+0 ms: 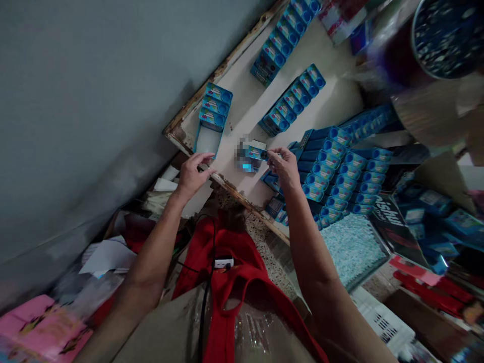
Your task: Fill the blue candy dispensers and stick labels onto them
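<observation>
My left hand (194, 174) is at the near end of a long blue open-topped tray box (220, 138), thumb and fingers apart, fingertips by its edge. Three small blue printed boxes (214, 120) stand in the far part of that tray; its near part shows a pale bottom. With fingers pinched, my right hand (283, 165) holds the end of a small blue box (257, 153) above the table. Part of the area beside this box is pixelated, so its far end cannot be made out.
On the pale, worn-edged table (236, 113) are two more rows of blue boxes (293, 106). Stacked blue boxes (327, 169) stand at right, near a tray of pale blue-white bits (351, 247). A round tub (446, 40) is at upper right. A grey wall (94, 91) borders the left.
</observation>
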`<state>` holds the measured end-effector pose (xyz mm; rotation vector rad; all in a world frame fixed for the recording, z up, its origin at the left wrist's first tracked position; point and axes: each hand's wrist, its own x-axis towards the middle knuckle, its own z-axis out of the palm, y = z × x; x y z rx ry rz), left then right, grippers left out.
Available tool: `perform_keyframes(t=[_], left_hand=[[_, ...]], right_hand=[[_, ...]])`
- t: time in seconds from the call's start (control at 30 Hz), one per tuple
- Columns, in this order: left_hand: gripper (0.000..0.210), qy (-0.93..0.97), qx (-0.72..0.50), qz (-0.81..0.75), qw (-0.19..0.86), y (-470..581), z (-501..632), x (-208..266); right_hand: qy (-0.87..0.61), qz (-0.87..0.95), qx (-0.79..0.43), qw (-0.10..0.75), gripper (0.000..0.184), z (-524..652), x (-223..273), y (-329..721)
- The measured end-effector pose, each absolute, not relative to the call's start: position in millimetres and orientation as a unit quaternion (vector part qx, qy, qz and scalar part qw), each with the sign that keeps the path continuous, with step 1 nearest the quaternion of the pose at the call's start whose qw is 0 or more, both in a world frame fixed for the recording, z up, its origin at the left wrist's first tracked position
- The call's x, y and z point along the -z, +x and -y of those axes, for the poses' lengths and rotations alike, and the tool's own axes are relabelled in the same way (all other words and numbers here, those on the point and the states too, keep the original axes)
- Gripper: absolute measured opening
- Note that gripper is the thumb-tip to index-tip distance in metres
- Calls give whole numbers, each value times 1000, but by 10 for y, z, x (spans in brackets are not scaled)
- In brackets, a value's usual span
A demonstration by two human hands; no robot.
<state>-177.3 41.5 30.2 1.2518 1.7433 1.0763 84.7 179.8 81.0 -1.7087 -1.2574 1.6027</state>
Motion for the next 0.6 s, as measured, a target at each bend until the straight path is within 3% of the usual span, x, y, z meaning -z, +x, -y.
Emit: perform_keyframes(t=[0.33, 0.6], left_hand=[[44, 506, -406, -684, 335, -1848, -361, -213], [44, 497, -399, -685, 353, -1844, -412, -220]], right_hand=[[-621, 641, -422, 162, 21, -1839, -784, 824], [-626, 657, -393, 148, 21, -1842, -845, 779]])
